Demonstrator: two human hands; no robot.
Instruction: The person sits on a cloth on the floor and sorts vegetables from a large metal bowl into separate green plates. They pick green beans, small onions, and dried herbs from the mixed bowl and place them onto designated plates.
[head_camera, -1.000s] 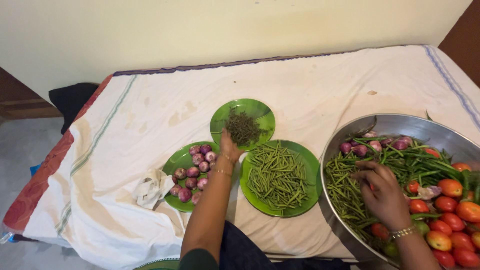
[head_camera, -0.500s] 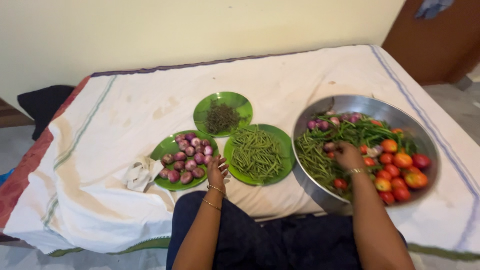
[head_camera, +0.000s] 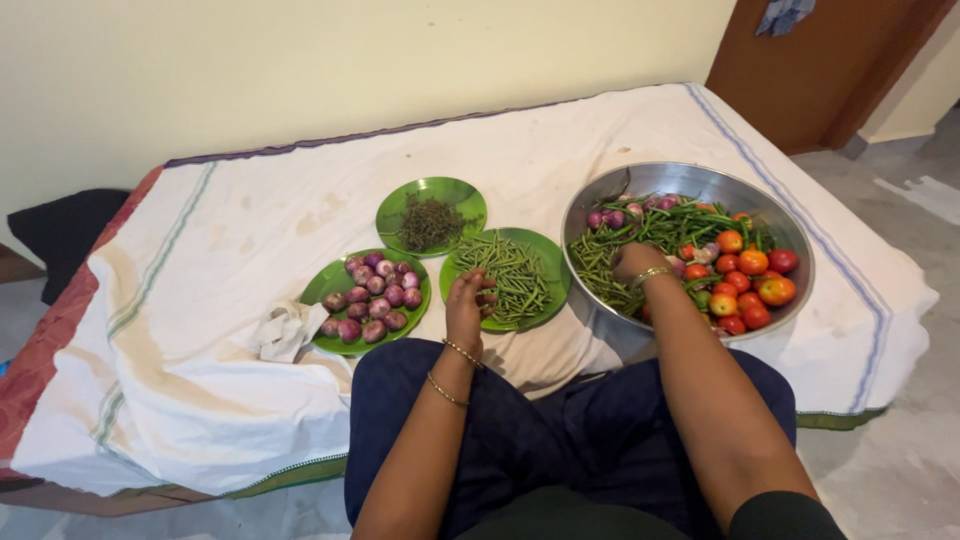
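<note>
My left hand (head_camera: 468, 306) hovers with loosely curled fingers over the near edge of a green plate of green beans (head_camera: 507, 266), holding nothing that I can see. My right hand (head_camera: 634, 262) reaches into a large steel bowl (head_camera: 600, 198), resting among green beans, small purple onions and red tomatoes (head_camera: 752, 278); its fingers are buried in the beans, so its grip is hidden. A green plate of small purple onions (head_camera: 368, 298) lies left of my left hand. A smaller green plate with a pile of dark green stems (head_camera: 430, 218) lies behind.
Everything rests on a white cloth (head_camera: 230, 240) with striped borders, spread over a raised surface against a cream wall. A crumpled white rag (head_camera: 285, 330) lies by the onion plate. A brown door (head_camera: 820, 60) stands at the far right, with grey floor beside it.
My left hand has drawn back from the stem plate, past the onion plate, to the near edge of the bean plate. The view has pulled back and shifted right. My right hand stays in the bowl.
</note>
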